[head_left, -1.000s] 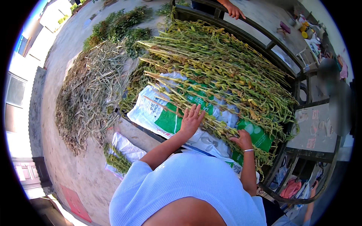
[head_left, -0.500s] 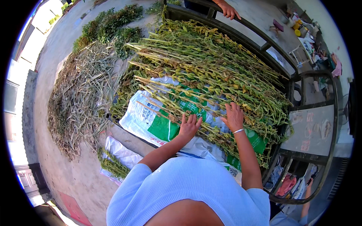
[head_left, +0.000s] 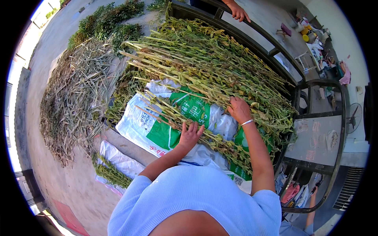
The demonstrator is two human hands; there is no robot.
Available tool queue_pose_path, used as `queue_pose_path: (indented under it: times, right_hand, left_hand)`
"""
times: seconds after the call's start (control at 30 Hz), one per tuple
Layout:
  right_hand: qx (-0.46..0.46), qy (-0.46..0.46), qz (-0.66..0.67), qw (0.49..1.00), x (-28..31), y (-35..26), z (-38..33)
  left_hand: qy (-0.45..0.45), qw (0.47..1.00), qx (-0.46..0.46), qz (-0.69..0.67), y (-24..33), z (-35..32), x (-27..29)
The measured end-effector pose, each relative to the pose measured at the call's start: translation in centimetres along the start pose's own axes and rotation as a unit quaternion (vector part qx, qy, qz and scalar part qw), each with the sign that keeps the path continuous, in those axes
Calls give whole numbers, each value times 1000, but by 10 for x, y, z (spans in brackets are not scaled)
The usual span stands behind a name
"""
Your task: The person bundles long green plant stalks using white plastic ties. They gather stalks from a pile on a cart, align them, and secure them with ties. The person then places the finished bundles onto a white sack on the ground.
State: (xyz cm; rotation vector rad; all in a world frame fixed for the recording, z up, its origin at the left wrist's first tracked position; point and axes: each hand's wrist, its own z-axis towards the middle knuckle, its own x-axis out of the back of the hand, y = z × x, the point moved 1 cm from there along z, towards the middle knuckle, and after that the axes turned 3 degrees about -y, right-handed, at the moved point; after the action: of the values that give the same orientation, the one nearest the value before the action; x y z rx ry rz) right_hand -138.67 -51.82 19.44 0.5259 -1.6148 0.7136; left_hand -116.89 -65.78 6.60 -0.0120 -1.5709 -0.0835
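Note:
Green-yellow bean stalks (head_left: 220, 59) with pods lie in a thick layer over a flat cart bed. White and green printed sacks (head_left: 193, 108) spread beneath them and show through a gap. A thinner row of bean stalks (head_left: 212, 139) runs along the near side of that gap. My left hand (head_left: 191, 135) rests on this near row, palm down, fingers apart. My right hand (head_left: 239, 111), with a bangle at the wrist, has its fingers bent round stalks at the near edge of the big layer; its fingertips are partly hidden among them.
A dark metal rail (head_left: 267, 43) borders the far side, with another person's hand (head_left: 238, 11) on it. A metal frame panel (head_left: 315, 137) stands at the right. Dry stalks (head_left: 75, 94) and green plants (head_left: 106, 23) cover the ground at left.
My right hand has moved away from me and its fingers have curled into the stalks. The gap over the sacks has widened. My left hand stays on the near row.

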Motion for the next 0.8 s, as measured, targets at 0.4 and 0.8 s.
queue_pose_path:
  times: [0.4,0.8]
  right_hand:
    - [-1,-54,88,995,18,-22,-95]
    - [-9,-31,157,987,-31,-17,-150]
  left_hand:
    - [26,999,-2,-27,0,-2,7]
    - [69,997,3,-43,2,-12,12]
